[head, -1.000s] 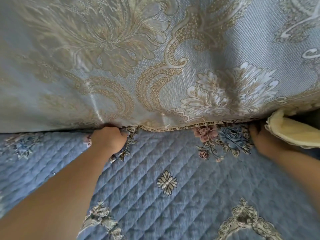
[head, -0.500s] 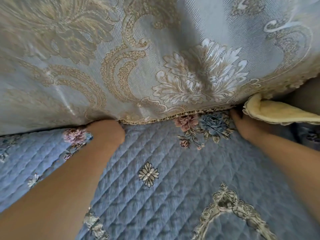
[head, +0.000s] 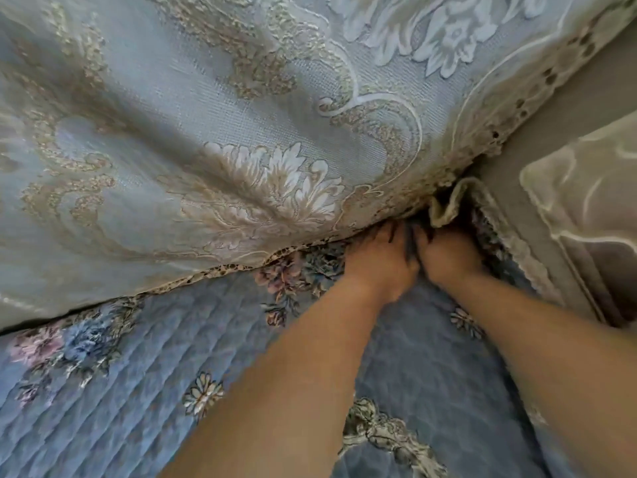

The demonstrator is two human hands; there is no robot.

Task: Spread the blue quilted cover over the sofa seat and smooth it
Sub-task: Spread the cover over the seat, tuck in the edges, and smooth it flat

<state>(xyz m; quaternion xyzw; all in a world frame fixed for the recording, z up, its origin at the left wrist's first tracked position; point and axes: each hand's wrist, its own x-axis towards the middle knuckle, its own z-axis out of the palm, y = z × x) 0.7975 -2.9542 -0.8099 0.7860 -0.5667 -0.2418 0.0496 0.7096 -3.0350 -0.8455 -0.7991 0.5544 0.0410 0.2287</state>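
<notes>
Blue quilted cover (head: 144,401) lies flat on the seat — mostly done. Left hand (head: 377,262) and right hand (head: 448,257) push its corner into the back gap — fingertips hidden.

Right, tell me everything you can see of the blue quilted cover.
The blue quilted cover lies flat over the sofa seat, soft fabric stitched in a diamond pattern. It carries pink and blue flower clusters along its far edge, small daisy motifs and a grey ornamental scroll nearer the camera. Its far edge runs under the damask back cover. The left hand and right hand press it into the back corner, fingertips hidden.
</notes>
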